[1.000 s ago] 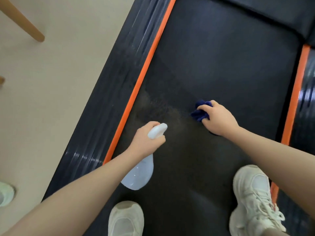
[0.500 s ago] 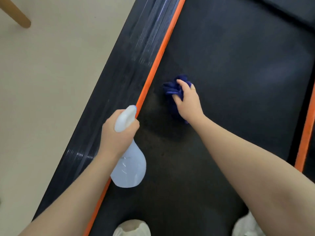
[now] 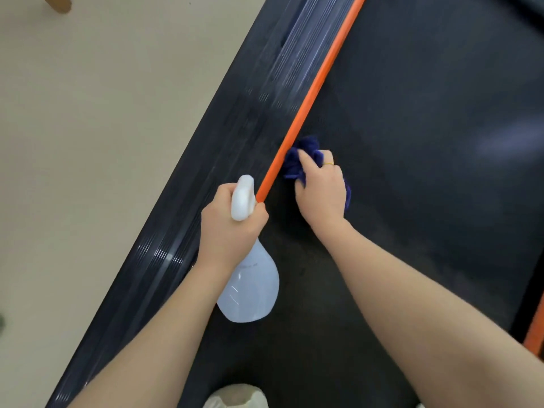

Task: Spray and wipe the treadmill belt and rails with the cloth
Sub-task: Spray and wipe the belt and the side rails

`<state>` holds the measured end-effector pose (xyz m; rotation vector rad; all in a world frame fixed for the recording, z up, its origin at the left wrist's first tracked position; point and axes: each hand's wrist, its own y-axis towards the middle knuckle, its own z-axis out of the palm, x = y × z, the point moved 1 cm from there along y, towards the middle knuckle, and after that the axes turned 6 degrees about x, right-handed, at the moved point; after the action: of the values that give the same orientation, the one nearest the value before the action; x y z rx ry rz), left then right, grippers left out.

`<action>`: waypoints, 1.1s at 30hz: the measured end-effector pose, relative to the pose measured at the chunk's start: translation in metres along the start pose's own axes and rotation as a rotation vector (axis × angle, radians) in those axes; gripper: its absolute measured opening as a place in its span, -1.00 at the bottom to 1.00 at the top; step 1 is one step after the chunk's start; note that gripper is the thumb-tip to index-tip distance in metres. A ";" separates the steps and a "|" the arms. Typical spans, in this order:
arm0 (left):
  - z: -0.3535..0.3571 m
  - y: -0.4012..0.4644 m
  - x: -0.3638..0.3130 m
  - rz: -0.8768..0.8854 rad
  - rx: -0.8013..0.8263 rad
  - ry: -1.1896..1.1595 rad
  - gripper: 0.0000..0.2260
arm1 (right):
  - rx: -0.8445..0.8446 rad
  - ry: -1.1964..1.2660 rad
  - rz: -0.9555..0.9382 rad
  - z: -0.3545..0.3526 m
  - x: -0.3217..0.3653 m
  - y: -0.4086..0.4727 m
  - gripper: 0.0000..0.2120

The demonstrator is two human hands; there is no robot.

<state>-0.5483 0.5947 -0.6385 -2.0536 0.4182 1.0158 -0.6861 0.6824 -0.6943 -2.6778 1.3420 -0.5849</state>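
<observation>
The ribbed left rail (image 3: pixel 253 136) lies beside the floor; the left hand (image 3: pixel 229 228) has its grip clamped on the spray bottle (image 3: pixel 250 290), held aside, probably ready for spraying; right of the orange strip (image 3: pixel 318 81), the right hand (image 3: pixel 322 192) presses the bunched blue cloth (image 3: pixel 297 160) on the belt (image 3: pixel 426 142), at its edge, to wipe there.

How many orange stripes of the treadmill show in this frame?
2: a long orange stripe running diagonally along the belt's left edge beside the cloth, and a short stretch of another orange stripe at the lower right edge.
</observation>
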 end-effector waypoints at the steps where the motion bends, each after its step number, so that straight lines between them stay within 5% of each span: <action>1: 0.000 0.000 -0.001 -0.003 -0.001 0.000 -0.82 | 0.029 0.003 -0.075 0.005 0.002 -0.013 -0.56; 4: -0.001 -0.001 -0.004 -0.004 0.016 0.020 -0.79 | 0.135 -0.148 -0.463 0.000 -0.011 -0.038 -0.52; 6: 0.002 -0.001 -0.005 0.009 0.053 0.045 -0.74 | 0.096 -0.247 -0.531 -0.014 -0.022 -0.011 -0.62; 9: 0.004 0.000 -0.006 0.037 0.083 0.074 -0.68 | -0.057 -0.187 -0.021 -0.021 -0.022 0.034 -0.66; 11: 0.004 0.000 -0.005 0.038 0.085 0.060 -0.70 | -0.057 -0.079 0.097 -0.009 -0.007 0.022 -0.65; 16: 0.000 0.003 0.000 0.053 0.113 0.018 -0.71 | 0.050 -0.198 -0.559 0.010 -0.005 -0.047 -0.62; 18: -0.001 0.004 0.002 0.039 0.134 0.005 -0.74 | 0.015 -0.299 -0.653 0.002 -0.014 -0.025 -0.68; 23: -0.002 0.004 0.004 -0.017 0.138 -0.025 -0.70 | -0.231 -0.057 -0.059 -0.005 -0.014 0.026 -0.73; 30: -0.002 0.004 0.002 -0.014 0.126 -0.024 -0.71 | 0.040 -0.144 -0.523 0.004 -0.014 -0.028 -0.63; 33: -0.002 0.005 0.006 -0.007 0.127 -0.029 -0.70 | -0.069 -0.100 -0.227 -0.007 -0.014 0.011 -0.67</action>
<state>-0.5465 0.5907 -0.6452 -1.9244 0.4484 0.9878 -0.7048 0.6868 -0.6944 -2.8953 1.0608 -0.4233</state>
